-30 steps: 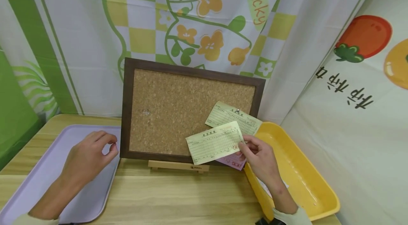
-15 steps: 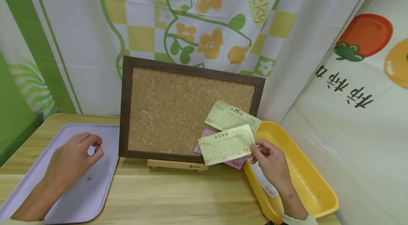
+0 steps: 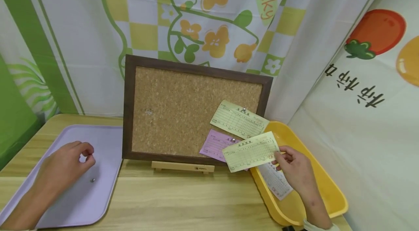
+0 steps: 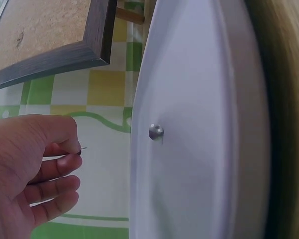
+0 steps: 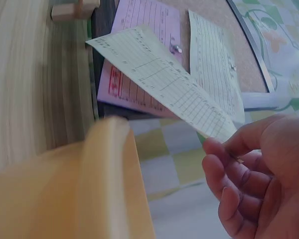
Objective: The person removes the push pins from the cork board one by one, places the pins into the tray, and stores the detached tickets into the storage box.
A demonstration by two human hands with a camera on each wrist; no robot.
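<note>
The cork board (image 3: 176, 107) faces you on a small wooden stand (image 3: 183, 167), which seems to prop it up so its surface is easy to reach. On the board's right side, a pinned green-yellow slip (image 3: 234, 116) overhangs the frame; just below it a pink slip (image 3: 214, 144) hangs from its own pin.

Your right hand (image 3: 299, 171), near the board's lower right corner, pinches a loose yellow slip (image 3: 248, 152) by one end between thumb and forefinger, leaving most of its printed face uncovered. The slip partly hides the pink one; you cannot tell from here whether they touch.

Left of the board, your left hand (image 3: 63, 169) is over the lilac tray (image 3: 104, 143), thumb and forefinger pressed together on what looks like a tack (image 4: 83, 148). Only its thin point shows, apparently left free by that grip. A spare pin (image 3: 92, 180) lies on the tray.

Right of the board, a yellow bin (image 3: 327, 183) holds a white slip (image 3: 276, 180), presumably keeping papers on your right hand's side and pins on your left's.
</note>
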